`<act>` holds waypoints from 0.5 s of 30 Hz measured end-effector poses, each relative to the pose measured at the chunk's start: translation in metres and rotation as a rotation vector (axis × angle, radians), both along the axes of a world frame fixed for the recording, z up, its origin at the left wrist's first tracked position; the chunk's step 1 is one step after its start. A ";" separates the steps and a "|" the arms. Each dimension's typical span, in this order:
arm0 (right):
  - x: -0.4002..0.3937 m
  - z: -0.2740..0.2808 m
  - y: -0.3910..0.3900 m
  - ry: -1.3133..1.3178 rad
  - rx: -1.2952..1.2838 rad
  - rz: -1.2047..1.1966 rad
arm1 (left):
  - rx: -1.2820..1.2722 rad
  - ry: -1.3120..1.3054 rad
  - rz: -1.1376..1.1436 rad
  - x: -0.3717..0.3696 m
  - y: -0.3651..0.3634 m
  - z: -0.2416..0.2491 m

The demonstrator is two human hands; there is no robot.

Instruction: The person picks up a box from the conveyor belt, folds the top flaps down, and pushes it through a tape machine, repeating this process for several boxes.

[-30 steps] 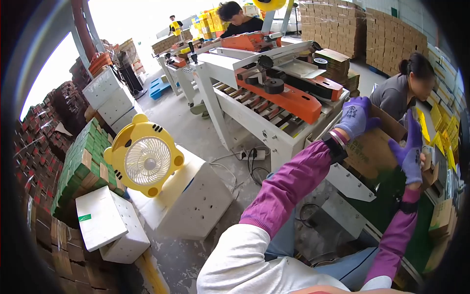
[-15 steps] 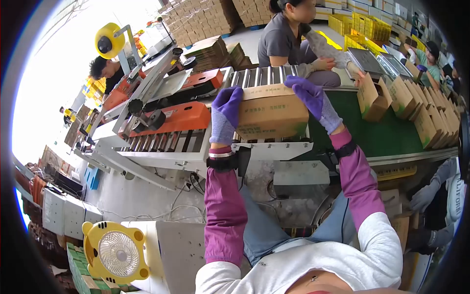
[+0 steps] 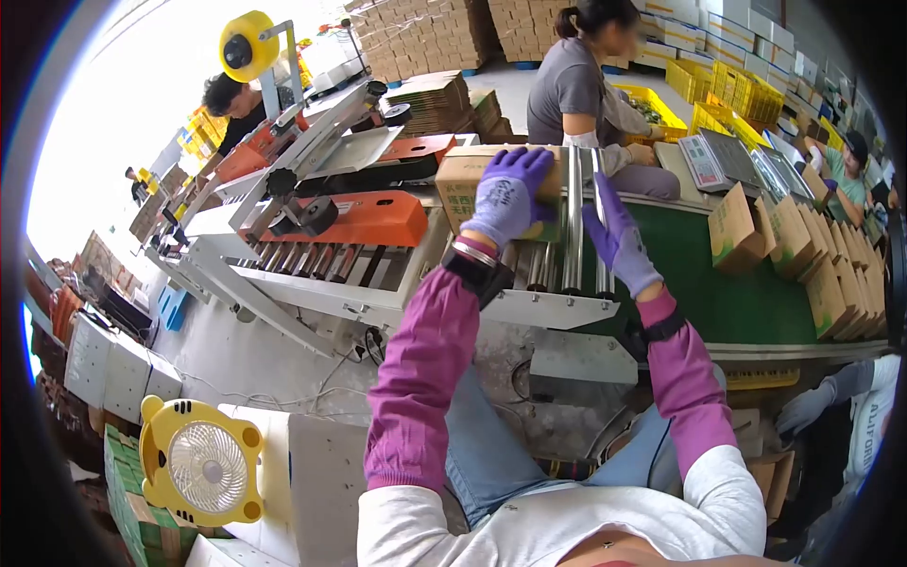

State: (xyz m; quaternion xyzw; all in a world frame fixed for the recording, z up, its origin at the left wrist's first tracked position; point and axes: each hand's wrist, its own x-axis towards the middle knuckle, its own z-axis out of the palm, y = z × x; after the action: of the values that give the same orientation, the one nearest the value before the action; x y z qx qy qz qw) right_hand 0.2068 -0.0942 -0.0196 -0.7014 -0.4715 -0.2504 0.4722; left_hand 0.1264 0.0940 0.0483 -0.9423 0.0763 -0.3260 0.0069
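Note:
A brown cardboard box (image 3: 457, 194) with green printing lies on the metal rollers (image 3: 573, 222), at the entry of the orange-sided taping machine (image 3: 354, 220). My left hand (image 3: 513, 197), in a purple and grey glove, rests against the box's near right part with its fingers stretched out. Part of the box is hidden behind that hand. Off to the right, my right hand (image 3: 619, 236), gloved the same way, is apart from the box above the right end of the rollers. Its fingers are extended and nothing is in them.
Several opened cartons (image 3: 742, 231) stand on the green belt (image 3: 675, 274) to the right. A person (image 3: 567, 90) sits behind the rollers near a scale (image 3: 715, 159). A yellow fan (image 3: 208, 461) stands at lower left. A gloved co-worker's hand (image 3: 805, 408) shows at right.
The box has slid left along the rollers toward the taping machine. My right hand has come off it, and my left hand has shifted from its left end to its near right part.

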 end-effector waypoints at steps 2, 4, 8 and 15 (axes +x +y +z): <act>-0.015 -0.014 -0.008 0.046 -0.656 0.072 | -0.120 -0.021 0.019 0.002 0.057 0.003; -0.023 -0.028 -0.010 -0.075 -0.697 -0.026 | -0.164 -0.064 -0.010 0.005 0.105 -0.006; -0.022 -0.026 -0.008 -0.058 -0.710 -0.022 | -0.171 0.129 0.241 -0.001 0.139 0.004; 0.034 -0.073 -0.050 0.500 0.257 0.130 | -0.569 0.114 -0.213 -0.018 -0.046 -0.100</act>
State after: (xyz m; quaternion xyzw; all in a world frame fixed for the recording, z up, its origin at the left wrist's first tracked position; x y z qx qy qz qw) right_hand 0.2411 -0.1444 -0.0924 -0.6442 -0.3490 -0.0966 0.6738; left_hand 0.1085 0.0479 -0.0520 -0.9098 0.0805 -0.2800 -0.2955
